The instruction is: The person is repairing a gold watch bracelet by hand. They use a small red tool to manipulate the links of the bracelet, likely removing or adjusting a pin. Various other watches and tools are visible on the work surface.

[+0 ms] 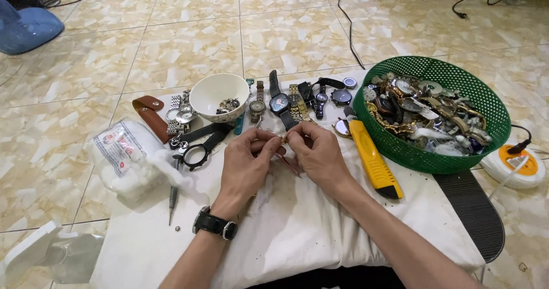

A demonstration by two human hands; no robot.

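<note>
My left hand (247, 162) and my right hand (318, 152) meet over a white cloth (297, 226), fingertips pinched together on a small watch part (282, 137) that is mostly hidden by the fingers. A thin red-handled tool (287, 163) slants down between the two hands. A black wristwatch (215, 224) sits on my left wrist. Just beyond the fingers lies a row of wristwatches (289, 101). A white bowl (218, 92) with small parts stands at the back left of the cloth.
A green mesh basket (452, 72) full of watches stands at right, a yellow utility knife (373, 160) beside it. A bag of cotton (127, 158), a loupe (195, 154), a screwdriver (172, 200) and a brown leather case (150, 114) lie left. Cables cross the tiled floor (183, 43).
</note>
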